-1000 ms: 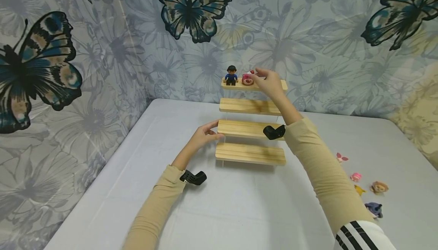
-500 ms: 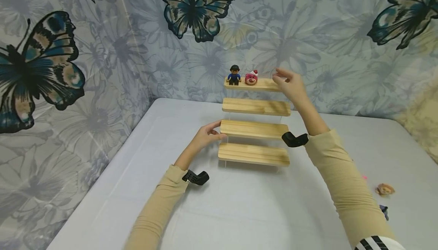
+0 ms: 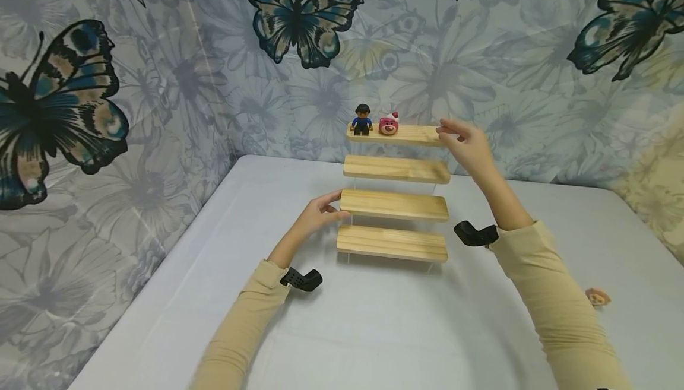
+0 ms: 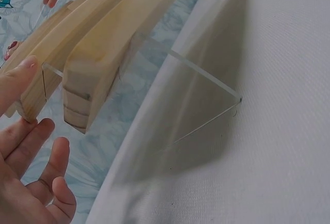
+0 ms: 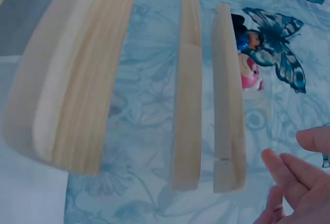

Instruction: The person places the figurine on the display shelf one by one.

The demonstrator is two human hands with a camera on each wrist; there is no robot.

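Observation:
A four-tier wooden display shelf (image 3: 396, 168) with clear supports stands on the white table. My left hand (image 3: 315, 215) grips the left end of its second-lowest board, thumb (image 4: 20, 79) on one side and fingers on the other. A toy figure (image 3: 362, 121) with black hair and a blue top stands at the left of the top board. Beside it sits a pink bear-head toy (image 3: 389, 124) with a red-and-white hat. My right hand (image 3: 470, 148) is beside the top board's right end, fingers loosely bent and holding nothing; the right wrist view shows a gap between fingertips and board.
A small brown-and-tan toy (image 3: 597, 297) lies on the white table (image 3: 342, 330) to the right, partly behind the right sleeve (image 3: 561, 301). Behind the shelf hangs a butterfly-print cloth (image 3: 299, 105). The three lower boards bear no toys.
My right hand has let go of the pink bear toy and moved right, past the board's end. The left hand keeps its grip. Several toys at right are now hidden by the right arm.

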